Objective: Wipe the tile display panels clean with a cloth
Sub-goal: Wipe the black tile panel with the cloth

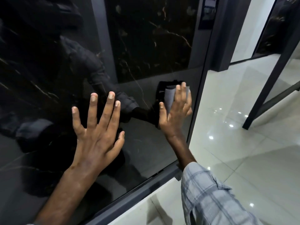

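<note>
Cloth (169, 101) pressed flat by my right hand (176, 114) mid-frame on the black panel (146, 46); left hand (95, 135) splayed beside, holding nothing.

Dim panel (48, 78), ceiling-light glints on floor (243, 151), wide-angle bowing

The right forearm wears a long shirt sleeve (211, 192) of light grey-blue cloth crossed by a plaid of paler and darker lines, loose and creased, its cuff ending a little below the wrist. The left forearm (65, 192) is bare from the wrist down to the picture's lower edge, where a thin pale strip at the very bottom may be the rim of a pushed-up sleeve. Both the left hand (95, 135) and the right hand (176, 114) are ungloved, with short nails and no rings or watch to be seen
</note>
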A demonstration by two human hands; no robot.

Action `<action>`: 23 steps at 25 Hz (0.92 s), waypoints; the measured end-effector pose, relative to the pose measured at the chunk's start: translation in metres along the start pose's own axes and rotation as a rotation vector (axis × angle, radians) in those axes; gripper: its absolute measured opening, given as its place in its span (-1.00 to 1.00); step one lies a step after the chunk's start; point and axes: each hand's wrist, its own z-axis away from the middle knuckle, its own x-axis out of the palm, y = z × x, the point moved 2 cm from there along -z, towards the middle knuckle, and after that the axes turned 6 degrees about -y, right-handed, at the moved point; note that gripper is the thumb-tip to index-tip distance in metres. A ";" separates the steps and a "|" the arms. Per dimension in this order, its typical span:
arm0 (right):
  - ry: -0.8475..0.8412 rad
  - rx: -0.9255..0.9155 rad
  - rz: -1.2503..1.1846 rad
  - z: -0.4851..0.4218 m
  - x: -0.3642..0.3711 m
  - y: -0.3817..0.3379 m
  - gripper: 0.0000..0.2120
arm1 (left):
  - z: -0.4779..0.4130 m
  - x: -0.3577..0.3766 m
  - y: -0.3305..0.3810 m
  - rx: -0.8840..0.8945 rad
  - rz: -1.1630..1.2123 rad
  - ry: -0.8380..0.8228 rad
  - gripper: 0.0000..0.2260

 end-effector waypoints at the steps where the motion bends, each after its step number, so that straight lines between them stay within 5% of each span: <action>1: 0.012 0.162 -0.063 0.013 0.004 0.017 -0.29 | 0.008 0.003 0.000 -0.005 0.002 -0.012 -0.27; 5: 0.170 1.086 -0.418 0.072 0.022 0.060 -0.39 | 0.050 0.023 0.006 -0.024 -0.010 -0.078 -0.27; 11: 0.067 1.495 -0.455 0.143 0.037 0.077 -0.38 | 0.075 0.043 0.005 -0.016 -0.049 -0.048 -0.30; 14: 0.009 1.403 -0.475 0.109 0.030 0.053 -0.33 | 0.073 0.044 0.006 -0.024 -0.044 -0.034 -0.29; 20: 0.072 0.614 -0.433 0.036 0.011 -0.008 -0.29 | 0.075 0.053 0.008 -0.044 -0.029 0.022 -0.28; 23: 0.113 0.705 -0.422 0.054 0.016 0.010 -0.33 | 0.074 0.056 0.010 -0.034 -0.021 0.044 -0.28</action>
